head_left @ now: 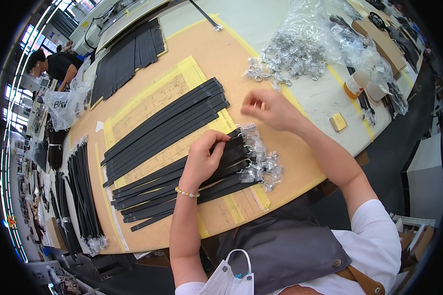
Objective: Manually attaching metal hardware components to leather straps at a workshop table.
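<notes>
My left hand (205, 156) pinches a black strap (235, 133) near its right end, thumb and fingertips together. That strap lies in the nearer group of black straps (167, 188), whose right ends carry metal snap hooks (263, 166) wrapped in clear plastic. Up and to the right, my right hand (268, 110) is raised off the table, its fingers loosely bent and slightly blurred; I see nothing between them. Farther back, a second group of flat black straps (165, 129) lies side by side, with no hooks showing at its right ends.
A heap of plastic-wrapped hooks (300, 55) lies at the back right beside a clear bag (307, 17). An orange-labelled container (355, 84) and a yellow block (338, 122) sit at right. More straps are at left (83, 191) and far left (128, 61). Another person (59, 66) works beyond.
</notes>
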`<action>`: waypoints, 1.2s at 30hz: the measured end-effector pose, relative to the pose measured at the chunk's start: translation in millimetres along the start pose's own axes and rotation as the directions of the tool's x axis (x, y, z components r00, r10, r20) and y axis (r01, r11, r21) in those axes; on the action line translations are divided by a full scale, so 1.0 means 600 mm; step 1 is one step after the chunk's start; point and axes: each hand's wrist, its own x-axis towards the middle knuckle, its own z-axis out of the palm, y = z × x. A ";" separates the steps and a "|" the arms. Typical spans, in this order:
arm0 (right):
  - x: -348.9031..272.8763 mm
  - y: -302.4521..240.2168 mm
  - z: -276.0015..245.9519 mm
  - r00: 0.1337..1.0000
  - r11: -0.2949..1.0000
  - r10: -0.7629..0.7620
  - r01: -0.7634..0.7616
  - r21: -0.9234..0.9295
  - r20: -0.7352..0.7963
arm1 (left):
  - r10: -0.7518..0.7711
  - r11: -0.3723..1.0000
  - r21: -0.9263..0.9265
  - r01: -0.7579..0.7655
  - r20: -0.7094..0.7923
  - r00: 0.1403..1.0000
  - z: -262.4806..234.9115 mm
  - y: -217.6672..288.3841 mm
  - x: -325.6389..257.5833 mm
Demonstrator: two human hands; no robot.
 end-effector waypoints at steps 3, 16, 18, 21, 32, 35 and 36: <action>0.025 0.039 -0.055 0.934 0.954 0.047 -0.147 -0.262 -0.355 | 0.126 0.964 0.244 -0.105 -0.071 0.989 -0.007 -0.020 0.011; 0.032 0.076 -0.078 0.938 0.964 0.209 -0.245 -0.103 -0.277 | 0.057 0.868 0.495 0.049 -0.197 0.979 -0.046 -0.064 0.027; 0.031 0.065 -0.068 0.977 0.917 0.212 -0.205 0.341 0.019 | 0.026 0.872 0.486 0.063 -0.174 0.984 -0.048 -0.062 0.028; 0.023 0.045 -0.025 0.950 0.717 0.220 -0.311 0.623 0.222 | -0.032 0.892 0.444 0.084 -0.122 0.992 -0.050 -0.055 0.027; -0.004 0.005 0.031 0.864 0.343 0.216 -0.503 0.793 0.454 | 0.118 0.992 0.066 -0.110 -0.129 0.985 -0.034 0.022 0.010; -0.008 0.006 0.036 0.857 0.316 0.167 -0.516 0.796 0.488 | 0.159 0.987 0.048 -0.154 -0.128 0.979 -0.027 0.034 0.006; -0.009 0.003 0.036 0.843 0.290 0.153 -0.537 0.792 0.515 | 0.135 0.991 -0.005 -0.137 -0.114 0.984 -0.025 0.032 0.004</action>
